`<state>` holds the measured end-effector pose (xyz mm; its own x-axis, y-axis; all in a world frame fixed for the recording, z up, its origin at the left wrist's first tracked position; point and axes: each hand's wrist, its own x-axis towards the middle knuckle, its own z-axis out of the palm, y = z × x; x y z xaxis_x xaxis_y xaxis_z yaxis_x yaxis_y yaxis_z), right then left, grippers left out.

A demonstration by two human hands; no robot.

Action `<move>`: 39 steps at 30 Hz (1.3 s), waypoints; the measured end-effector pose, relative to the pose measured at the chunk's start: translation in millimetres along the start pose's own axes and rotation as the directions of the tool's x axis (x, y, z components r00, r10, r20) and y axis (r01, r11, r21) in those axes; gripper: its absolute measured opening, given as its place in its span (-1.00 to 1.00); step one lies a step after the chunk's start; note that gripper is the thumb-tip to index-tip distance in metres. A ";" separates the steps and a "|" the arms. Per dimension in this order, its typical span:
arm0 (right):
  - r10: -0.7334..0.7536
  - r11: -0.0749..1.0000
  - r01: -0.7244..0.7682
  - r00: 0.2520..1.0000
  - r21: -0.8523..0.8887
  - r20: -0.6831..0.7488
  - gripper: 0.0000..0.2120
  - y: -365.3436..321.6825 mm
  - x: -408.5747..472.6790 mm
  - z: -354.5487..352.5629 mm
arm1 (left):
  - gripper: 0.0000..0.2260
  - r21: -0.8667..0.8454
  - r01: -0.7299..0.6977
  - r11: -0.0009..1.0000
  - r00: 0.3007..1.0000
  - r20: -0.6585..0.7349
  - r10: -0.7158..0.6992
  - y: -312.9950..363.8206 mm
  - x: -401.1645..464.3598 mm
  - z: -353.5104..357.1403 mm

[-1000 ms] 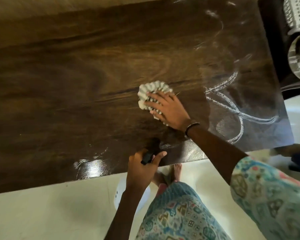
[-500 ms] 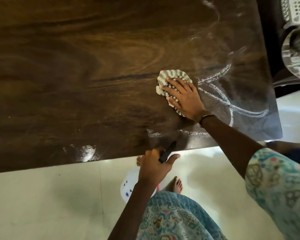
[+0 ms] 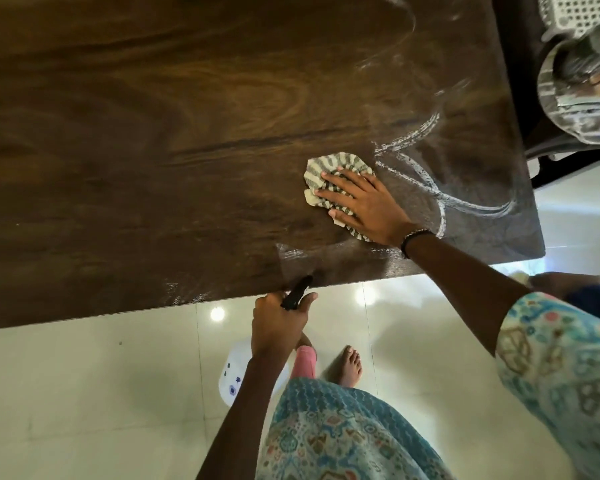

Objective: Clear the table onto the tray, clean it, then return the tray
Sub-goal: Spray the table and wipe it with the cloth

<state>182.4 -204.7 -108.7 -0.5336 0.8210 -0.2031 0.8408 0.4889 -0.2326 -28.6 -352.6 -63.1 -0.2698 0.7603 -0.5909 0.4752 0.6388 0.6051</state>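
Observation:
A dark wooden table (image 3: 153,133) fills the upper part of the head view. My right hand (image 3: 364,206) lies flat with spread fingers on a striped green and white cloth (image 3: 329,166), pressing it onto the tabletop near the front right. White foamy streaks (image 3: 426,188) curve across the wood just right of the cloth. My left hand (image 3: 278,323) hangs below the table's front edge and grips a white spray bottle (image 3: 234,372) by its black nozzle (image 3: 297,296); the arm hides most of the bottle.
At the top right, beyond the table's end, a shiny steel tray (image 3: 568,109) and a white perforated basket (image 3: 582,12) rest on a dark surface. Pale glossy floor tiles (image 3: 84,393) lie below the table edge, with my bare foot (image 3: 350,365) on them.
My right hand slid the cloth to the right, then a little toward the front edge. The left hand with the bottle dropped from the table edge to just below it.

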 end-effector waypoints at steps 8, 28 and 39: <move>-0.112 0.994 0.112 0.994 0.009 -0.011 -0.56 -87.5 11.7 21.2 | -0.76 -0.217 0.026 0.976 0.998 -0.044 -0.036 -12.0 8.7 -23.9; 0.005 1.000 -0.006 0.999 -0.012 -0.054 -0.57 -85.6 -19.2 32.7 | -0.77 -0.225 -0.011 0.974 1.000 0.002 0.012 -6.5 -2.1 -16.2; 0.063 0.997 -0.063 0.998 -0.041 -0.010 -0.56 -4.2 -67.3 12.6 | -0.73 -0.046 -0.136 0.990 0.981 0.135 0.141 14.6 3.1 -1.2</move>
<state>213.6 -265.7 -106.0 -0.4786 0.8530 -0.2083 0.8759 0.4474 -0.1804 -23.6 -340.8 -55.4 -0.0849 0.8201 -0.5659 0.4686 0.5341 0.7037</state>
